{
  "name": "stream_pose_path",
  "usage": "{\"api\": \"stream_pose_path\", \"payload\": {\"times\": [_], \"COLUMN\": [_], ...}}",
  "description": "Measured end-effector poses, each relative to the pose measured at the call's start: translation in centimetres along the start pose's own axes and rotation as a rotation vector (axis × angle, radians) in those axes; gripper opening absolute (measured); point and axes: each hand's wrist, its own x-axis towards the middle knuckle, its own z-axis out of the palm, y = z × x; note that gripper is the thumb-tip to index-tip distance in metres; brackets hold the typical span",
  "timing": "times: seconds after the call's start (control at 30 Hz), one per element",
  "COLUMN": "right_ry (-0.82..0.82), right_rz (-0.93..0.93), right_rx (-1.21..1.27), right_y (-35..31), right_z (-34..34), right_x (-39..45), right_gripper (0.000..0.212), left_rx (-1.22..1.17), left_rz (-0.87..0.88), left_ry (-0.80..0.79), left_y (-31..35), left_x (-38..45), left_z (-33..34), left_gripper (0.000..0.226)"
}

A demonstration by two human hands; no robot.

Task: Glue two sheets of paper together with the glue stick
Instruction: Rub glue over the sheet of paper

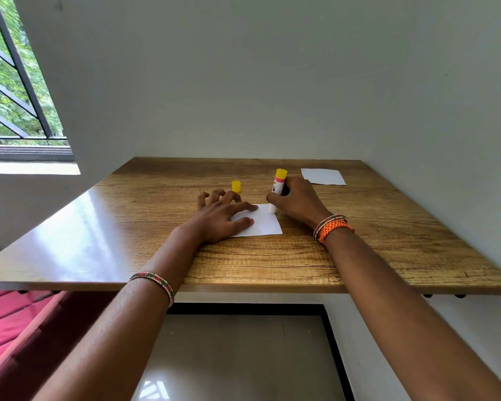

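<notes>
Head view, looking forward and down. A wooden surface fills the middle of the frame, set against a pale wall. Just below frame centre lies a white sheet of paper, flat on the wood. The left hand rests on the left part of this sheet: its forefinger and thumb lie straight upon the paper, pressing it down, while the other fingers are bent and lifted, their tips near the wood beyond the sheet. The right hand, just right of centre, is curled round the barrel of the glue stick, which stands nearly upright, tilted slightly. The white glue end points down and touches the upper right corner of the sheet; the yellow base points up. The stick's yellow cap stands upright on the wood just beyond the left hand's fingers, apart from the stick. A second white sheet lies flat toward the far right corner of the surface, right of the right hand and well apart from the first sheet. Beaded bangles circle the left forearm and the right wrist, the latter beside an orange braided band. A barred window with green foliage occupies the upper left of the frame; red quilted fabric shows at lower left.
</notes>
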Motion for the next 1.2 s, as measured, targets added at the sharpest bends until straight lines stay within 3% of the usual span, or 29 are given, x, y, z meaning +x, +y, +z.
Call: {"api": "stream_pose_path", "payload": {"times": [0.53, 1.2], "right_ry": [0.02, 0.026], "right_rz": [-0.064, 0.007], "right_rx": [-0.006, 0.126], "right_y": [-0.9, -1.5], "right_z": [-0.7, -1.6], "right_x": [-2.5, -5.7], "right_gripper": [0.025, 0.018], "left_rx": [0.004, -0.015], "left_rz": [0.005, 0.002], "left_ry": [0.013, -0.009], "left_y": [0.0, 0.3], "left_x": [-0.1, -0.3], "left_z": [0.0, -0.3], "left_gripper": [0.064, 0.064]}}
